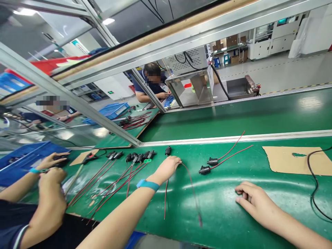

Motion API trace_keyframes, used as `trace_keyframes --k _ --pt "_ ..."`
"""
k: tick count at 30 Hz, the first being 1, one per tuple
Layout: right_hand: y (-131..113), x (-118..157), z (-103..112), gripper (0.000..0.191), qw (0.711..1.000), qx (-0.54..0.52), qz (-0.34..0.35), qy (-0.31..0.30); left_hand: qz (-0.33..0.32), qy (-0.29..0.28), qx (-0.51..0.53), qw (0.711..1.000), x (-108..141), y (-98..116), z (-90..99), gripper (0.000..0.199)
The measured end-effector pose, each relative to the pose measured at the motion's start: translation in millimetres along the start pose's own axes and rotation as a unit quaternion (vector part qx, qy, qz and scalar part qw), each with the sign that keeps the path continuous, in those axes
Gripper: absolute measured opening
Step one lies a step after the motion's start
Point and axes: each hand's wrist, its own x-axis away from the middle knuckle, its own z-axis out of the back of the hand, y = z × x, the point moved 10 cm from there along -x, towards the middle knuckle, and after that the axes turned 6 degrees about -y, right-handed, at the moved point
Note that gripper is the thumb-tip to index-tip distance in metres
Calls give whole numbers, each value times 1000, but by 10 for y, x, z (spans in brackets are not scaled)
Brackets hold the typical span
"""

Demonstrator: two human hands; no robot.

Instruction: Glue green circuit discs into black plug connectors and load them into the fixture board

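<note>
My left hand [168, 170], with a blue band at its wrist, is closed in a pinch on a thin red wire [190, 176]. The wire hangs to the right, and its lower end is blurred. A black cylindrical part [168, 150] lies just beyond this hand; a red lead passes below the hand towards the bench's front edge. Over the bench at the right, my right hand [250, 199] has loosely curled fingers, the thumb apart, and nothing visible in it. Between and beyond my hands lie two black cylindrical parts, one upper [212, 161] and one lower [204, 170], with red leads pointing right.
Several black parts [140, 157] with red leads lie left on the green bench [223, 214]. A co-worker's hands [53, 166] are beside a blue bin [28, 159]. Cardboard [282, 159] and a black cable [313, 183] lie right. A metal frame [103, 110] crosses the left.
</note>
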Motion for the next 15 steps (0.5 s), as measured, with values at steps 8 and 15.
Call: trace_keyframes --k 8,15 --pt "-976 118 69 59 983 113 141 19 11 -151 271 951 684 1005 -700 50" --pt "-762 139 -75 33 981 108 156 -39 -36 -257 499 827 956 2032 -1431 40"
